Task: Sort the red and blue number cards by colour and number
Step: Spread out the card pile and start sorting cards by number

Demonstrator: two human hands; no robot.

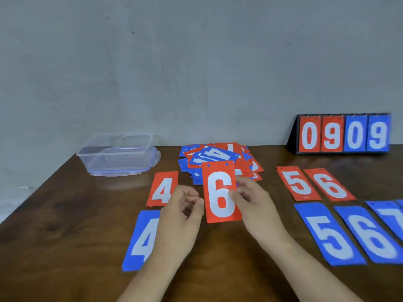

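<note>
Your right hand (253, 203) pinches a red 6 card (220, 192), held upright in front of the mixed pile (218, 158). Your left hand (183, 214) is curled at the card's left edge; contact unclear. On the table (65, 236), left: red 4 (162, 188), blue 4 (141, 240). Right: red 5 (297, 184), second red 6 (329, 185), blue 5 (329, 234), blue 6 (370, 234), blue 7 (390, 216). At the back are a clear container (117, 153) and a flip scoreboard (343, 134) reading 0909.

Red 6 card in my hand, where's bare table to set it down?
Bare wood: left of the red 4 card and blue 4 card, before the clear container; also between the loose card pile and the scoreboard. Crowded: the rows from the red 5 card rightward.
</note>
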